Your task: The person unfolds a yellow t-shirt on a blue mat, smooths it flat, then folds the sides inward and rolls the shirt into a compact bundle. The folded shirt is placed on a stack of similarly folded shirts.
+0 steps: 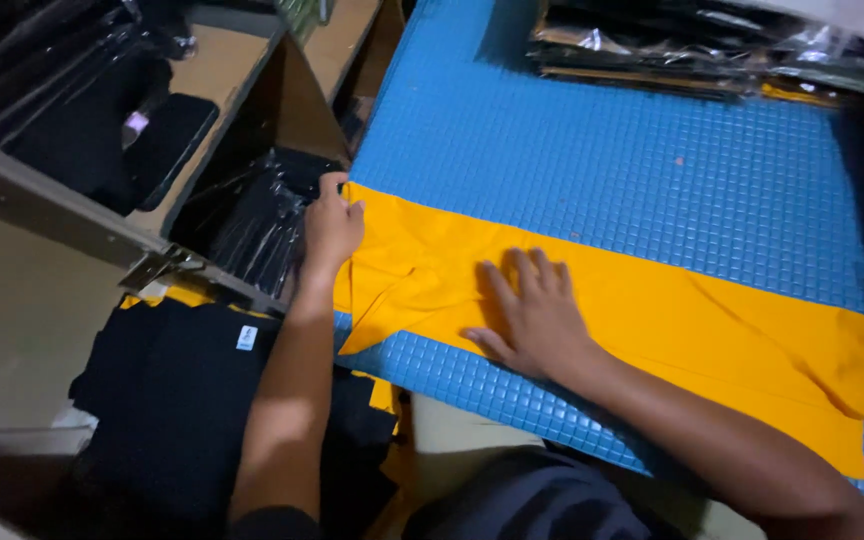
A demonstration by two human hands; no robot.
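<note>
The person is showing two bare forearms, with no sleeves reaching the wrists. The left hand (332,228) and the right hand (532,315) are wearing no gloves, rings or watch. At the bottom edge, dark clothing is covering the upper left arm, and dark grey fabric is covering the lap.

The yellow cloth (632,320) looks soft and matt, smooth where it lies flat. The blue mat (652,160) under it looks like rubber or foam, embossed in small squares. Packed garments (712,50) sit in glossy clear plastic. The shelf (222,70) is matt wood.
</note>
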